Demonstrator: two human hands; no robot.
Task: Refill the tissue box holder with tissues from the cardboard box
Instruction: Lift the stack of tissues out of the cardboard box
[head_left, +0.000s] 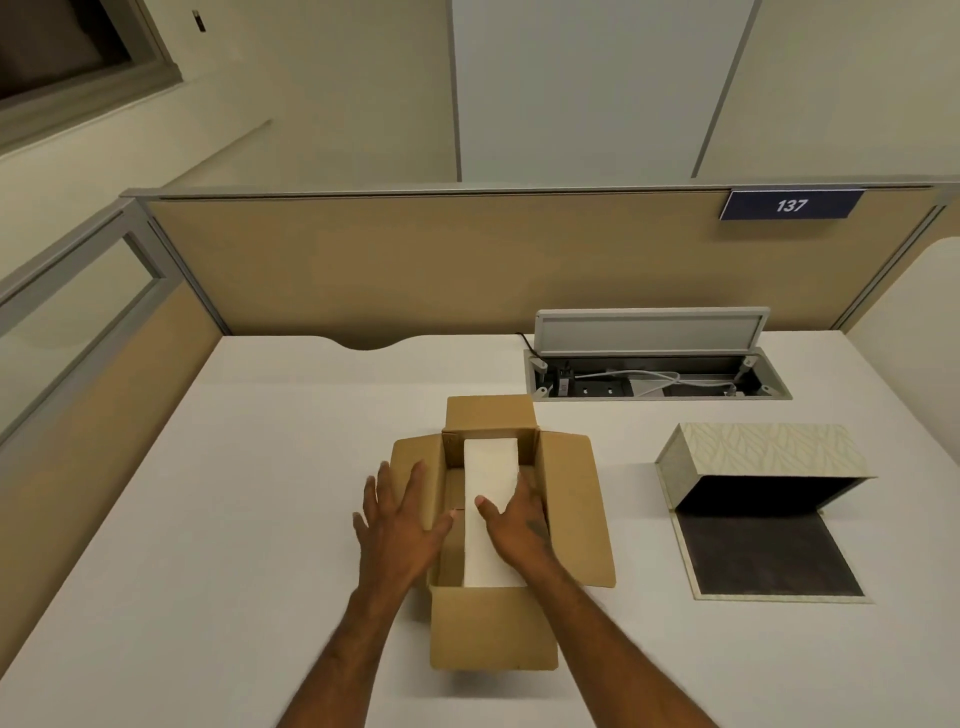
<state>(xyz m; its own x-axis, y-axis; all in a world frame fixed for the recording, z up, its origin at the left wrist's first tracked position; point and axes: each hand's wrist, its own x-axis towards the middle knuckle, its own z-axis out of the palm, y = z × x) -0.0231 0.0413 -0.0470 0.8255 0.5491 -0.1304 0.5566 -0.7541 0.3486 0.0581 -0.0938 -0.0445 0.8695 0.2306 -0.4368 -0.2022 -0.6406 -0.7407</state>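
A brown cardboard box (569, 499) stands open on the white desk, its four flaps folded out. Inside lies a white stack of tissues (488, 467), long side pointing away from me. My left hand (402, 525) rests flat, fingers spread, on the box's left flap. My right hand (514, 525) reaches into the box and lies on the right side of the tissue stack, thumb on top; its fingers are hidden behind the stack. The tissue box holder (769, 447), cream with a leaf pattern, sits to the right with its dark-lined lid (763, 556) hinged open flat on the desk.
An open cable hatch (654, 374) with white cords sits in the desk behind the holder. Tan partition panels (415, 260) close off the desk at the back and left. A blue sign reading 137 (789, 205) hangs on the back panel.
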